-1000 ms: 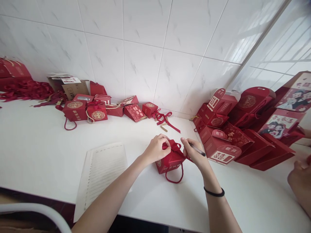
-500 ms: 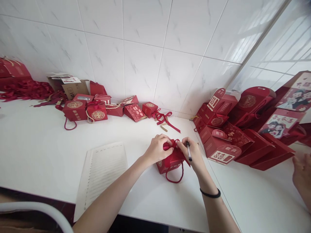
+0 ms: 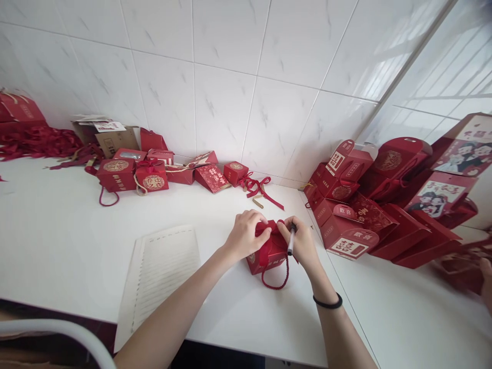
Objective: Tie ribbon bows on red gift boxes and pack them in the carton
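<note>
On the head cam, both hands are busy at a small red cardboard box with gold print (image 3: 275, 260), which sits on the white tabletop (image 3: 238, 318) pretty much front and centre. A twisted red cord handle (image 3: 275, 288) loops off its near side onto the table.

The left hand (image 3: 245, 234) has thumb and finger pinched on a shiny red satin ribbon (image 3: 263, 256) that runs over the box. The right hand (image 3: 302, 243) is pinched on the ribbon too, just across from it, and also has a slim pen with a black end (image 3: 292, 240) tucked in the same grip, lol. Can't make out the knot itself, fingers are in the way. There's a stretchy-looking black band (image 3: 328, 305) on the right wrist.

Off to the left, a white sheet with rows of writing (image 3: 165, 271) lies partly behind the left forearm; too blurry to read. Along the white tiled wall (image 3: 223, 102) there's a line of red printed boxes (image 3: 115, 174), plus a loose red ribbon bow (image 3: 274, 200). A bunch of bigger red boxes (image 3: 349, 233) crowds the right side, and another person's hand (image 3: 487, 277) pokes in at the far right edge.
</note>
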{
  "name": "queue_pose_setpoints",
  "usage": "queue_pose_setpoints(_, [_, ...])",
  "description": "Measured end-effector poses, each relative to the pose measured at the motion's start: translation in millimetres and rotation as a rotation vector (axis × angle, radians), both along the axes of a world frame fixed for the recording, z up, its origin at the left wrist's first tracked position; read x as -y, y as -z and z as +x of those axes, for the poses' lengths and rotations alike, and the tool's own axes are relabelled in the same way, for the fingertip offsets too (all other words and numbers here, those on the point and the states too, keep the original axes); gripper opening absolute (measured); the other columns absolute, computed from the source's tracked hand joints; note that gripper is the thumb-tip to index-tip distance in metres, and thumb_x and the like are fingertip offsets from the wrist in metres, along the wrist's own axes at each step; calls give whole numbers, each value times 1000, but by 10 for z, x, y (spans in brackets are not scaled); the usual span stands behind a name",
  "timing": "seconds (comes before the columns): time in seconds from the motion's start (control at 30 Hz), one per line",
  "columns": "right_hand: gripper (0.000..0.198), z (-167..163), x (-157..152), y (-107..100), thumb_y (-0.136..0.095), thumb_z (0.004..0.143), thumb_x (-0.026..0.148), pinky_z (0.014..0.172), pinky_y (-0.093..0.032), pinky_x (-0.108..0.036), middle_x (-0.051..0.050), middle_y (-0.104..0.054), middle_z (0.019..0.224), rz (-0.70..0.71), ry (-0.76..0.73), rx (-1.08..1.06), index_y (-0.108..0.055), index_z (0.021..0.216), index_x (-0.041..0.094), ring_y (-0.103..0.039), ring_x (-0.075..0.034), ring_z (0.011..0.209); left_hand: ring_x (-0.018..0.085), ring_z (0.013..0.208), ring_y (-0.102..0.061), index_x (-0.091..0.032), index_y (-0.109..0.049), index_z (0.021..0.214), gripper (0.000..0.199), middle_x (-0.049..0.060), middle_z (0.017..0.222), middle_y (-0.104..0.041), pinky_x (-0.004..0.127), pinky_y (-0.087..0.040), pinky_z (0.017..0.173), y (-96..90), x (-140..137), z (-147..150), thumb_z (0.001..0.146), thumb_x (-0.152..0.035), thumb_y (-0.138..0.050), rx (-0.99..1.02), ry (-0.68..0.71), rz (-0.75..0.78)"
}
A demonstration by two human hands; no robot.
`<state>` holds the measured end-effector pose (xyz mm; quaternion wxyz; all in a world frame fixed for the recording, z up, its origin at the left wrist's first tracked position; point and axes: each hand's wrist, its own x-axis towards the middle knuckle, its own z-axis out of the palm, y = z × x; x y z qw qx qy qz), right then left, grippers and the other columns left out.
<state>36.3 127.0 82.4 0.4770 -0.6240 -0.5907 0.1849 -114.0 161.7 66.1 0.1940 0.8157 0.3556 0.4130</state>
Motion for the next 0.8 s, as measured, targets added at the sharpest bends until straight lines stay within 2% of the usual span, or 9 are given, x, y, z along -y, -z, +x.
queue_pose_setpoints(0.13, [37, 16, -23, 18, -52, 71, 54, 48, -31, -25, 2, -43, 52, 10, -9, -9, -42, 61, 20, -38, -14, 49, 19, 85, -52, -20, -48, 77, 8, 2, 84, -57, 37, -38, 83, -98, 1, -96, 79, -27, -51, -78, -136, -74])
queue_pose_setpoints(0.2, [32, 12, -30, 25, -50, 71, 50, 49, -32, -25, 2, -42, 52, 19, -6, -23, -41, 60, 20, -38, -14, 49, 20, 84, -51, -20, -48, 75, 12, 1, 82, -56, 37, -39, 83, -158, -7, -176, 77, -30, -54, -151, -92, -139])
queue_pose_setpoints(0.27, [29, 7, -34, 31, -50, 70, 47, 49, -33, -25, 2, -42, 53, 34, -4, -50, -42, 61, 20, -38, -13, 50, 21, 88, -51, -20, -51, 76, 14, 2, 85, -55, 37, -39, 84, -198, -28, -257, 75, -32, -58, -200, 10, -184])
queue_pose_setpoints(0.37, [27, 7, -43, 43, -53, 67, 45, 51, -35, -25, 2, -46, 58, 37, -3, -130, -45, 65, 20, -40, -14, 52, 21, 92, -51, -20, -53, 76, 10, 2, 90, -55, 36, -40, 86, -203, -78, -330, 77, -30, -57, -198, 89, -204])
queue_pose_setpoints(0.57, [32, 24, -60, 78, -63, 64, 44, 53, -36, -24, 2, -49, 63, 58, 9, -350, -49, 75, 18, -43, -14, 56, 21, 97, -49, -19, -54, 73, 8, 3, 93, -56, 36, -38, 90, -147, -117, -274, 78, -25, -56, -54, -69, -135])
queue_pose_setpoints(0.63, [33, 34, -59, 83, -64, 64, 44, 52, -34, -23, 2, -47, 61, 60, 14, -383, -48, 75, 18, -42, -13, 55, 19, 90, -51, -19, -51, 70, 12, 3, 88, -55, 33, -41, 84, -148, -96, -248, 79, -27, -53, -14, -107, -174])
queue_pose_setpoints(0.8, [32, 77, -76, 101, -65, 61, 42, 50, -31, -23, 3, -44, 61, 6, 16, -446, -47, 71, 19, -40, -12, 54, 12, 61, -50, -20, -46, 67, 19, -3, 68, -54, 26, -40, 60, -134, -55, -197, 81, -32, -45, 46, -49, -452])
